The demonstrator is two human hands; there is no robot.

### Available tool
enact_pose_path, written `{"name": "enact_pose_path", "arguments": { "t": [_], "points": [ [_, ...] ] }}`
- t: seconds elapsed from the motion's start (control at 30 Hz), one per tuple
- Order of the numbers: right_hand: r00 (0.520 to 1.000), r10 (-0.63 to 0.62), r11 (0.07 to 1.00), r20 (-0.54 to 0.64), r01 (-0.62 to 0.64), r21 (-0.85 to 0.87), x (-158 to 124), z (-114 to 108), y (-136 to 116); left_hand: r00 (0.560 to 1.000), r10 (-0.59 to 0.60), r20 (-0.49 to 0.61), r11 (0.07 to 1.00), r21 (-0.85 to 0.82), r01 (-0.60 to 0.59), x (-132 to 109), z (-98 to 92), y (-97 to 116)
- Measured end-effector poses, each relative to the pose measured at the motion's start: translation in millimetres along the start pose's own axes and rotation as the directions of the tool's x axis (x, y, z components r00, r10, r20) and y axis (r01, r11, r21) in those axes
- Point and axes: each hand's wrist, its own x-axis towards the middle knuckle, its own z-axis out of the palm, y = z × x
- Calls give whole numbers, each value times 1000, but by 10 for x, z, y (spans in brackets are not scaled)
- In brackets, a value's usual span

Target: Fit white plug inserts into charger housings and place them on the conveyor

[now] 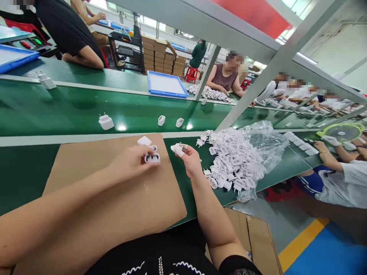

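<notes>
It seems that a white case is being worked on by hand. It is held by the left hand over the cardboard, near the cardboard's right edge, with slots showing in one end. The left fingers are curled and pinched on its side. A white block is seen just past it, toward the far edge of the tabletop. The right hand is held just past the cardboard's right edge. Its fingers are bent in close, with white at the tips; whether a part is pinched there cannot be told. A pile of white parts is spread farther right. Next, a steady hold and a small, careful pinch seem to be needed.
</notes>
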Motion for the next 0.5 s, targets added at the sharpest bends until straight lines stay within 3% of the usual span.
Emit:
{"name": "enact_pose_path", "arguments": {
  "t": [0.07, 0.13, 0.23, 0.3, 0.37, 0.5],
  "points": [
    [994, -85, 988, 62, 93, -122, -98, 109, 57, 996, 31, 84, 999, -18, -30, -257, 213, -16],
    [976, -162, 934, 147, 200, -296, -201, 194, 116, 997, 27, 74, 998, -55, -23, -389, 386, -118],
    [896, -311, 731, 317, 439, -522, -320, 273, 178, 999, -29, 26, 980, -195, 33, -445, 532, -289],
    [836, -347, 608, 426, 546, -577, -365, 307, 194, 997, -76, 26, 955, -286, 81, -452, 574, -356],
    [807, -336, 548, 486, 587, -596, -390, 334, 199, 994, -108, 24, 935, -337, 110, -459, 594, -382],
    [807, -328, 511, 491, 589, -626, -401, 364, 220, 995, -97, 25, 917, -386, 99, -462, 599, -392]
  ]
}}
